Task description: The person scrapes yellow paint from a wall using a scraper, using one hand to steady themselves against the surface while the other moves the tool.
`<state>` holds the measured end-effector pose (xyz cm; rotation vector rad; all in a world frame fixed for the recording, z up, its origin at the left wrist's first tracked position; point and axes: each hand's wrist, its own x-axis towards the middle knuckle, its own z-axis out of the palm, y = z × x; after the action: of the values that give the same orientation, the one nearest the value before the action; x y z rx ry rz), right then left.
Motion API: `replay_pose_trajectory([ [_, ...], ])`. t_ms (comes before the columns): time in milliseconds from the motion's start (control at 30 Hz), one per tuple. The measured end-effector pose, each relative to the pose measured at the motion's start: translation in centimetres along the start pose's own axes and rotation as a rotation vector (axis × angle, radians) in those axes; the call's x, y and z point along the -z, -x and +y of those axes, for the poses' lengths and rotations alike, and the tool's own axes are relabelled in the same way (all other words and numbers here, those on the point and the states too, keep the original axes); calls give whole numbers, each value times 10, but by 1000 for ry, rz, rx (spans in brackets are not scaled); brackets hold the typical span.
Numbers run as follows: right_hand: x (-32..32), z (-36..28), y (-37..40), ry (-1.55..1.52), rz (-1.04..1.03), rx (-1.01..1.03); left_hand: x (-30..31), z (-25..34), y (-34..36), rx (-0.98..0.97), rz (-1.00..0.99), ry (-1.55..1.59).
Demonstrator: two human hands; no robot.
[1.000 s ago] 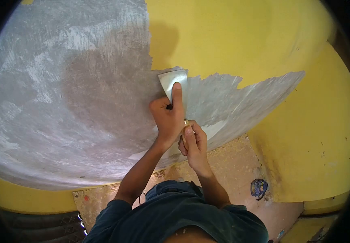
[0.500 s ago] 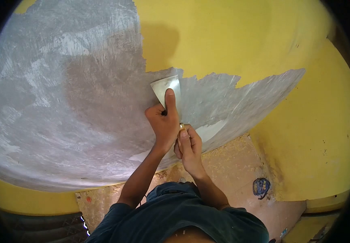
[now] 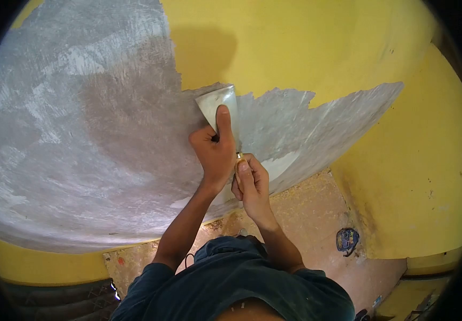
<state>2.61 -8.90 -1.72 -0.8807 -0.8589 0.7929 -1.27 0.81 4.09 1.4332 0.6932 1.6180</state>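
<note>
A wide metal scraper blade (image 3: 216, 101) lies against the wall, its edge at the ragged border between the bare grey surface (image 3: 134, 134) and the yellow paint (image 3: 295, 43). My left hand (image 3: 219, 144) is closed round the blade, with the thumb stretched along its face. Just below and to the right, my right hand (image 3: 251, 181) grips the handle (image 3: 238, 160) of the scraper. Part of the blade is hidden behind my left hand.
Below the wall is a brownish floor (image 3: 311, 214) with yellowish debris along the wall's foot. A dark blue bundle (image 3: 347, 241) lies on it at the right. A dark ridged object (image 3: 59, 302) stands at the lower left. Another yellow wall (image 3: 413, 160) rises at the right.
The scraper and both hands have moved slightly up in the view, and the blade's edge is now closer to the yellow paint. The view of the wall has shifted a little.
</note>
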Motion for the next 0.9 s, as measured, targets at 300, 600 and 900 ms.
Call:
replay_pose_trajectory([
  [300,-1,8,8,28,37,-19,4,-5,13,101,-18,-72],
  [600,1,11,8,-5,32,-50,2,-7,12,41,13,-103],
  [900,7,14,10,5,63,-79,-2,-19,15,40,26,-122],
])
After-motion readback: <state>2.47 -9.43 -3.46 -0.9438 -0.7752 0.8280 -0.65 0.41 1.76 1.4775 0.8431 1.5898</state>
